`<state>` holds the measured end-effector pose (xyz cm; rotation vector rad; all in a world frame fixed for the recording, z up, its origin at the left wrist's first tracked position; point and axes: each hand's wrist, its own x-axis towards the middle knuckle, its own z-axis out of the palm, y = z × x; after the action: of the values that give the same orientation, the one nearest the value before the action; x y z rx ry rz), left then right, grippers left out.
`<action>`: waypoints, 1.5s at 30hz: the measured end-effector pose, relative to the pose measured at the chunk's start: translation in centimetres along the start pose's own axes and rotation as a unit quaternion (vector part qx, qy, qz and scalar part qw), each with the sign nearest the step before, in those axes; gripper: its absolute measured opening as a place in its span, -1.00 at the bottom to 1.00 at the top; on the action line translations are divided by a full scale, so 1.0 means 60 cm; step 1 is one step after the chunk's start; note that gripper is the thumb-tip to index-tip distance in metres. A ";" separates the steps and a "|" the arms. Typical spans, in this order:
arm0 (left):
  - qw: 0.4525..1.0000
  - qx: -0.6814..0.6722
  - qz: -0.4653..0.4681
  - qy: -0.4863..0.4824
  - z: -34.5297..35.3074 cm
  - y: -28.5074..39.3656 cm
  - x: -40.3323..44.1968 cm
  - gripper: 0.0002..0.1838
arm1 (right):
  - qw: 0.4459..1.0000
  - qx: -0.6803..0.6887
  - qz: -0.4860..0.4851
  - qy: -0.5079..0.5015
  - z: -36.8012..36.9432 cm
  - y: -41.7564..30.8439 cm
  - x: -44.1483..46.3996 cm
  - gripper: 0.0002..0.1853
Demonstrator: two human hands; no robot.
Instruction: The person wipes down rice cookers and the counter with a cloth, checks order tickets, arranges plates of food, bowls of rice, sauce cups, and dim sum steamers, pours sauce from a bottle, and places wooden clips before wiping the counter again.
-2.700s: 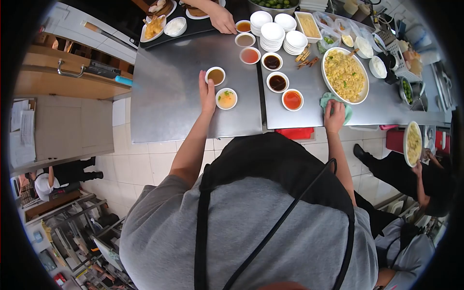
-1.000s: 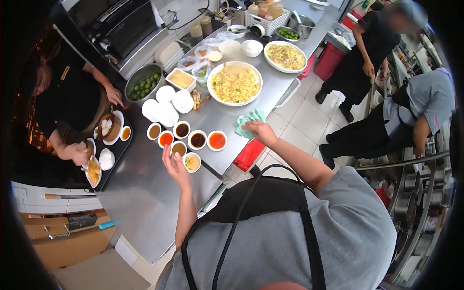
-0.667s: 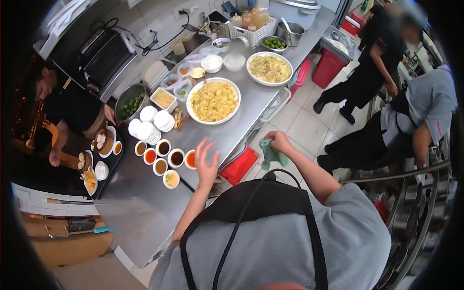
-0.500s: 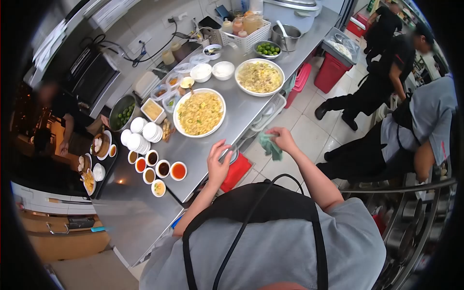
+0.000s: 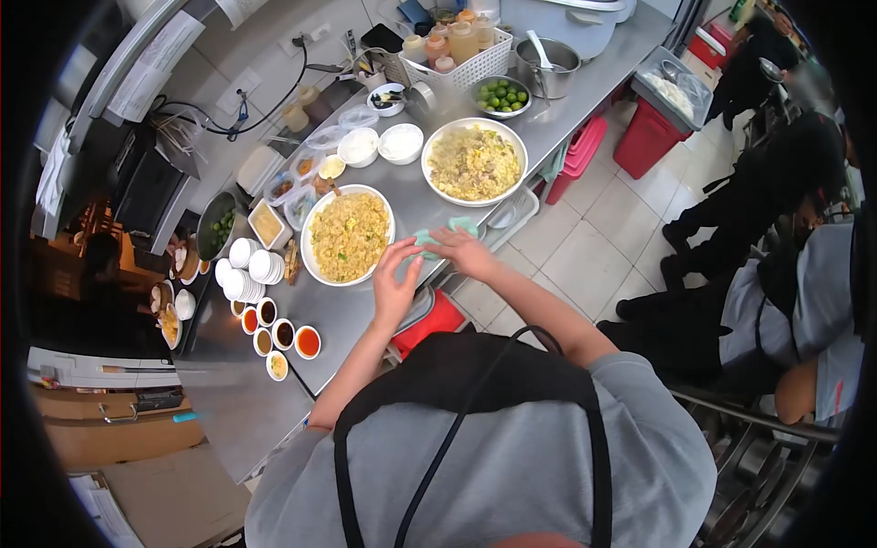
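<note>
Rice bowl: a small white bowl of white rice (image 5: 184,304) stands at the far left, near a dish of fried food (image 5: 169,324).
Cups: white cups (image 5: 243,285) are stacked just beside the pot of green limes (image 5: 216,230).
Sauces: six small sauce cups (image 5: 283,334) sit close together, red, dark, brown and one pale with green bits.
Fried rice: the nearer fried rice dish (image 5: 350,236) lies just beyond my left hand.
Left hand: my left hand (image 5: 393,290) is raised near the counter's edge, thumb and fingers wide apart.
Green cloth: the cloth (image 5: 464,223) is partly hidden by my right hand, near my left fingertips; I cannot tell if those touch it.
Right hand: my right hand (image 5: 463,254) reaches palm down over the cloth, fingers stretched; I cannot tell whether they grip it.
Second fried rice: another dish (image 5: 475,163) stands farther along the counter.
Red bin: it (image 5: 649,144) stands on the floor.
Co-workers: people in dark clothes (image 5: 772,187) stand at the far right.
</note>
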<state>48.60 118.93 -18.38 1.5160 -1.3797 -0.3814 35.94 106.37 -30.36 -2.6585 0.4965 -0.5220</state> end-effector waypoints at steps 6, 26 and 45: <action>0.995 -0.079 -0.068 -0.002 0.042 -0.082 0.053 -0.84 | 0.996 -0.021 0.035 0.085 -0.079 0.151 -0.077 -0.40; 0.765 -0.406 -0.496 0.057 0.215 -0.138 0.201 -0.49 | 0.840 -0.053 0.464 0.277 -0.495 0.688 0.024 -0.51; 0.745 -0.404 -0.511 0.141 0.193 -0.108 0.139 -0.40 | 0.928 -0.206 0.231 0.206 -0.195 0.482 -0.002 -0.56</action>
<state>45.76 105.33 -25.62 1.3269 0.0684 -1.1862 23.30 77.98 -32.82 -2.6558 1.4565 -0.9068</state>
